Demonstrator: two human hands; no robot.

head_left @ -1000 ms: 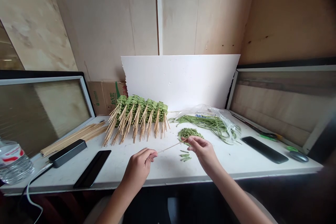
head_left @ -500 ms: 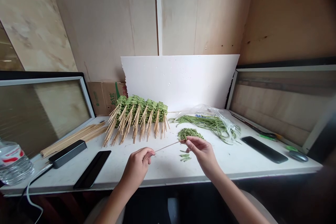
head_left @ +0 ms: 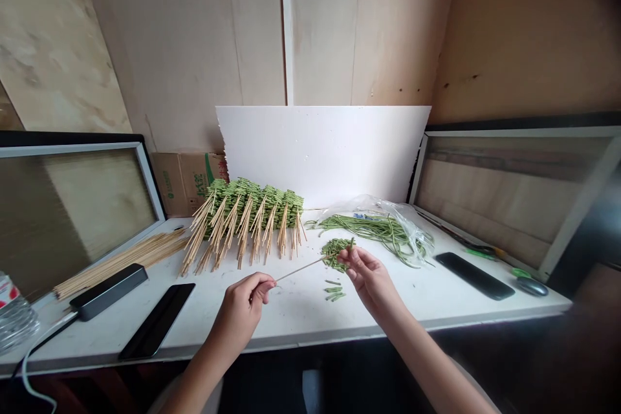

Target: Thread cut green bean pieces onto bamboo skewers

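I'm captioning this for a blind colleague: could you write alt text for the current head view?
A person's left hand holds a thin stick while the right hand holds a short green bean piece near the stick's tip, above a white table. Beyond lie stacked bean skewers, a pile of cut beans and long beans.

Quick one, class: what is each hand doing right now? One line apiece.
Left hand: closed, holding a stick.
Right hand: fingertips closed, pinching a bean piece.
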